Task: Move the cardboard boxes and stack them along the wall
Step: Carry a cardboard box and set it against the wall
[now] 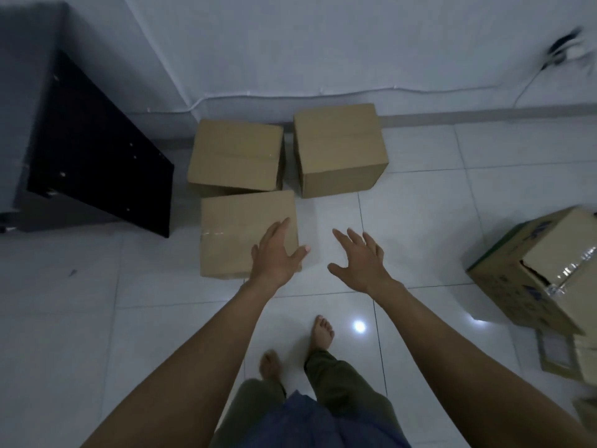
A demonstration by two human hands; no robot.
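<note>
Both hands were spread open, holding nothing: left hand (277,253) over the nearest box (239,231), right hand (360,258) over bare floor (420,221). Two sealed boxes (234,156) (339,147) stood against the wall (323,53); contents hidden. Printed box (549,270) at right, torn.

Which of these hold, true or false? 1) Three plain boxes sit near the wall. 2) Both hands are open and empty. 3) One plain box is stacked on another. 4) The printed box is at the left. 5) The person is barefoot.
1) True: three plain boxes are on the floor near the wall.
2) True: the left hand and right hand are spread and hold nothing.
3) False: all three appear to rest on the floor.
4) False: the printed box is at the right; a dark cabinet is at the left.
5) True: bare feet show.
</note>
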